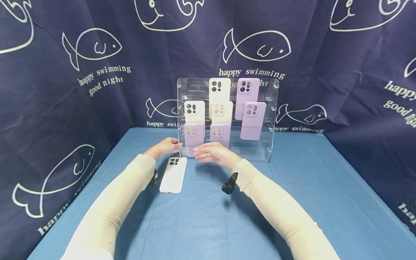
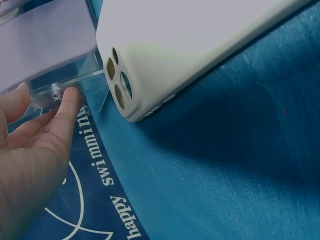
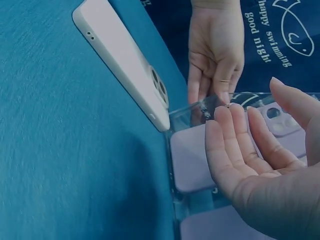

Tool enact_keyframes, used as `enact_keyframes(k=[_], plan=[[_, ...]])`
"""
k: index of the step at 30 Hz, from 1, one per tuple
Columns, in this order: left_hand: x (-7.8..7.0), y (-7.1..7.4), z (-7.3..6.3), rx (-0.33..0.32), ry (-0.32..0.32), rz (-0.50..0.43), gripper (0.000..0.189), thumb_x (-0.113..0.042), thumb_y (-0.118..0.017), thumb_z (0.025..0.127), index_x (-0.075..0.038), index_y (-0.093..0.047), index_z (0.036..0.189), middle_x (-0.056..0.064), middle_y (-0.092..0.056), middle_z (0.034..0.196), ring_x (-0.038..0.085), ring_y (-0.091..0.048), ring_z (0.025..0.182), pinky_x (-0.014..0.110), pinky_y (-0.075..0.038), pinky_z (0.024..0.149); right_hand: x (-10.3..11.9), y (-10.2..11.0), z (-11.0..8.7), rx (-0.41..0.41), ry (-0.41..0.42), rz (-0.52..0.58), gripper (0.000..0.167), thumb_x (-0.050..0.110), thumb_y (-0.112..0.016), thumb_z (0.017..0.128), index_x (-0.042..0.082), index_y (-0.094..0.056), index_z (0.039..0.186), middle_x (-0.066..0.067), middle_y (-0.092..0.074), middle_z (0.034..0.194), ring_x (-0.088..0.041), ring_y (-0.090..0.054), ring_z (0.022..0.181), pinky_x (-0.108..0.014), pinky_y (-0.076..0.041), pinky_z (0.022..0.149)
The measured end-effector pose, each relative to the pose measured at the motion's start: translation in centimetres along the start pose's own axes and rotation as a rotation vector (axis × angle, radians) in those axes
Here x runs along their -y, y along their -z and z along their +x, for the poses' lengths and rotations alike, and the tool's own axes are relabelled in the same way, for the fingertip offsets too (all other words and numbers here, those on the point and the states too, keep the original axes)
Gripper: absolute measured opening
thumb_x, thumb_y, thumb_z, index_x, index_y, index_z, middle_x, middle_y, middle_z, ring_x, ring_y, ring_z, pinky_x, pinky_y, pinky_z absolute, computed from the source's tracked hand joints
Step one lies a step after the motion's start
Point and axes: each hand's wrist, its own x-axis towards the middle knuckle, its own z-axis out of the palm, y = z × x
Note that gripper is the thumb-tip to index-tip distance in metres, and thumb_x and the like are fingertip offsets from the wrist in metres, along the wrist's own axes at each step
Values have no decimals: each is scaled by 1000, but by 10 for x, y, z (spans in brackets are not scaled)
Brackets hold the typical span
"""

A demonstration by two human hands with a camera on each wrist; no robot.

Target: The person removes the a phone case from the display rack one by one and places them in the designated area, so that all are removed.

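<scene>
A clear tiered display stand [image 1: 251,153] holds white and lilac phone cases in overlapping rows. At its left side panel, my left hand [image 1: 166,147] touches the clear plastic by a screw with fairly straight fingers. My right hand [image 1: 214,152] is in front of the lower tier, fingers extended, nothing in its grasp. Behind it are a lilac case [image 1: 194,135] and another lilac case [image 1: 220,134], both partly hidden. A loose white phone case [image 1: 173,177] lies on the table near the stand's front left corner; it shows large in the left wrist view [image 2: 180,40].
Blue cloth covers the table [image 1: 208,216]. Upper tiers carry a white case [image 1: 194,112], another white case [image 1: 219,85] and a lilac case [image 1: 253,122]. Dark fish-printed fabric [image 1: 97,54] hangs behind and at both sides. A black wrist camera [image 1: 230,183] is on my right wrist.
</scene>
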Motion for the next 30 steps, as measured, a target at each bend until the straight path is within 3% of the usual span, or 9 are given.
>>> enact_keyframes(k=[7, 12, 15, 24, 30], plan=[[3, -2, 1, 18, -8, -49, 56, -13, -40, 105, 14, -17, 148, 29, -30, 152, 38, -37, 139, 40, -38, 117, 10, 13, -14, -8, 48, 21, 39, 7, -59, 96, -10, -53, 130, -30, -59, 127, -43, -53, 125, -45, -49, 108], [3, -1, 0, 16, -8, -47, 57, -14, -40, 105, 14, -16, 148, 30, -28, 153, 38, -36, 140, 40, -37, 118, 20, 27, -24, -42, 82, 35, 38, 7, -58, 96, -8, -53, 131, -15, -69, 108, -26, -68, 104, -46, -48, 108], [3, -1, 0, 13, -11, -46, 57, -14, -40, 105, 14, -15, 148, 29, -27, 154, 38, -35, 140, 40, -36, 118, 23, 35, -28, -30, 113, 24, 39, 5, -56, 97, -11, -51, 132, -12, -69, 103, -21, -70, 96, -48, -47, 108], [-2, 1, -1, -18, 10, -77, 56, -14, -42, 105, 12, -19, 149, 27, -30, 153, 35, -38, 140, 39, -37, 118, 27, 54, -33, -34, 144, 0, 42, 5, -57, 97, -13, -48, 134, -14, -70, 105, -23, -70, 98, -47, -47, 109], [0, 0, 0, -3, 20, -88, 55, -12, -42, 105, 13, -19, 148, 28, -31, 152, 37, -37, 140, 38, -38, 117, 23, 60, -36, -61, 133, 4, 41, 9, -57, 97, -9, -47, 133, -6, -71, 96, -17, -69, 93, -39, -52, 104]])
